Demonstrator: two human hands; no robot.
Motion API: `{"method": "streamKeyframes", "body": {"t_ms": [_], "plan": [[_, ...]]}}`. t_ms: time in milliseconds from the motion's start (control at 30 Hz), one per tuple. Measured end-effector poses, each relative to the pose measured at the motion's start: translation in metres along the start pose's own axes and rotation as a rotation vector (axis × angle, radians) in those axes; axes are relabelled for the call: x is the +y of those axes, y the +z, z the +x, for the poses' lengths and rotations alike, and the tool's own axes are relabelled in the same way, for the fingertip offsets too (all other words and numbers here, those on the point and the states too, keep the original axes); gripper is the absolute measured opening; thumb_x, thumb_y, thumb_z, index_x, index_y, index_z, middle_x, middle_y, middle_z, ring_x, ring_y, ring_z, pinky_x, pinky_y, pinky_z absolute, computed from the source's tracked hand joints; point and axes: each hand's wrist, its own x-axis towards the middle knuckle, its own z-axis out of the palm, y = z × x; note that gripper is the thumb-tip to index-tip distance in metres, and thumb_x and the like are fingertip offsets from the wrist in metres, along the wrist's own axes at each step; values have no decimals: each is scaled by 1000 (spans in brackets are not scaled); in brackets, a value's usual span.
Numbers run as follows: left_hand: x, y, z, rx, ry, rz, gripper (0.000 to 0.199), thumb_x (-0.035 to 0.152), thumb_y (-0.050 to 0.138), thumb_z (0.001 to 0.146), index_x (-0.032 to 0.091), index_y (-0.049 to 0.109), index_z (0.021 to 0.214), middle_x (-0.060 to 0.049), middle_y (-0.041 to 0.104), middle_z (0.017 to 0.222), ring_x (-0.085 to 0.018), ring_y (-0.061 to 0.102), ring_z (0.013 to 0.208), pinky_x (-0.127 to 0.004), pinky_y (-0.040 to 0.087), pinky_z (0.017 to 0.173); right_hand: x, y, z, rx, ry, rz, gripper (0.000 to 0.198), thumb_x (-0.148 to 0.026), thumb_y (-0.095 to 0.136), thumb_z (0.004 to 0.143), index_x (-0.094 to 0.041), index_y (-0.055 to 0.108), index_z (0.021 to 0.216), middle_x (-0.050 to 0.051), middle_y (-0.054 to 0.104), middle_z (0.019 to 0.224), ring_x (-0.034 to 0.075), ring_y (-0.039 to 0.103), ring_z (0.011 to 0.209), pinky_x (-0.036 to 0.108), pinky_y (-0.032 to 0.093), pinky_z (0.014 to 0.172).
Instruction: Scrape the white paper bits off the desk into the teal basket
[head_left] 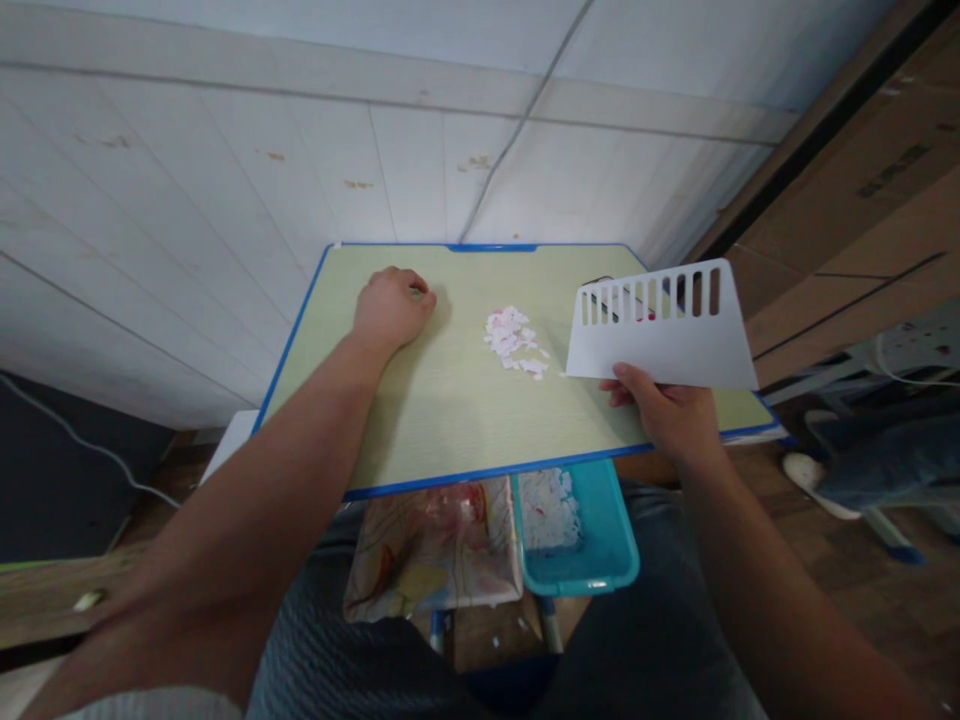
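Observation:
On a pale yellow-green tabletop with a blue rim [450, 420] lies a loose heap of small white, faintly pink flakes [511, 338]. My left hand [394, 305] is over the board to the left of the heap, its fingers curled and the thumb near the index finger. Whether anything small is inside it cannot be seen. Right of the heap, my right hand [667, 405] grips a flat white plastic sheet [660, 345] by its near edge. A row of slots runs along the sheet's far edge. Thin dark and red-tipped items [611, 300] show partly behind those slots.
Below the board's front edge are a turquoise basin [611, 530] containing white flakes [550, 510] and a patterned tray [480, 595]. A panelled wall [405, 170] stands behind, with cardboard boxes [862, 220] at right. Another person's leg and shoe [821, 485] are at far right.

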Motion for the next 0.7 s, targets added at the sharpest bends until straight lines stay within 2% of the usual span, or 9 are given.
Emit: {"method": "streamKeyframes", "body": {"t_ms": [167,333,433,500,700], "plan": [[1,1,-2,10,26,-5,23,40,73,97,28,90,105,-17,88,123,-43,78,130,-63,61,124,2,-16,-19,25,21,-44,41,-55,89,98,-26,81,70,7,82,69,28,78,65,42,68,71],[-1,3,-2,15,52,24,22,40,73,97,29,91,106,-15,89,121,-41,79,127,-60,63,124,2,-16,-40,34,-64,-40,45,-51,83,106,-29,79,66,7,84,75,29,81,73,40,69,74],[-1,4,-2,-2,41,52,26,39,72,100,25,91,111,-16,89,127,-40,79,129,-58,63,126,5,-14,-40,94,-54,-57,49,-53,83,103,-29,74,61,8,84,74,29,82,76,39,71,80],[0,3,-2,-14,28,64,27,38,72,102,23,91,113,-18,88,130,-39,78,131,-56,62,126,6,-15,-39,123,-20,-65,48,-56,85,100,-28,75,62,8,82,71,28,79,71,40,70,78],[3,3,0,-39,0,76,25,35,71,105,21,89,116,-18,86,134,-38,76,135,-54,58,129,-5,-29,-45,-9,15,-29,46,-61,88,97,-30,76,66,7,80,69,30,78,69,44,70,77]]}}
